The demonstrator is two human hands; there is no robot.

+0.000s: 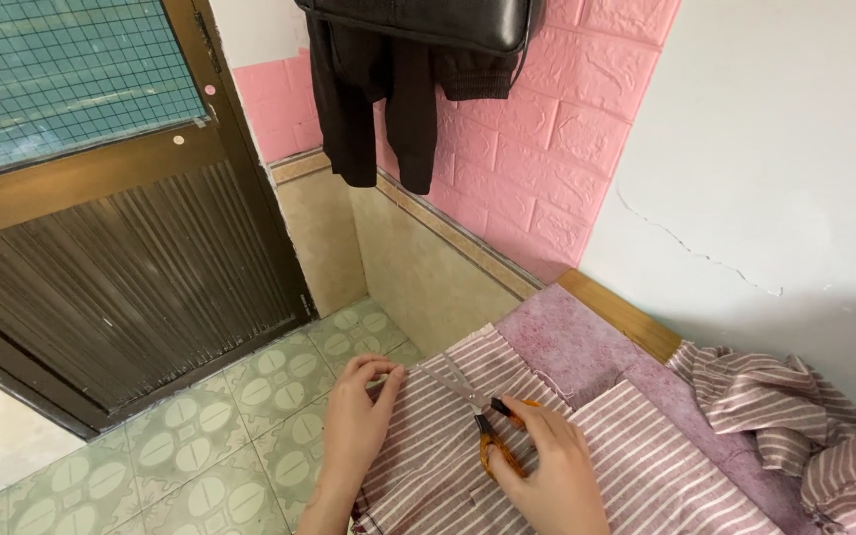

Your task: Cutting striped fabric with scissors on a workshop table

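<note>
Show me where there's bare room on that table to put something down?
A bare mauve patch of table lies between the flat striped fabric and the wooden edge. It is crowded around the scissors and both hands, and by the bunched cloth.

Left hand [354, 421]: showing bare, no glove, no ring or band coming into view.
Right hand [552, 466]: showing bare too, fingers carrying nothing worn.
Left forearm: running bare down to the bottom edge, no sleeve or cuff appearing.
Nails: looking short and plain.
Right wrist: disappearing off the bottom edge, uncovered as far as it shows.
</note>
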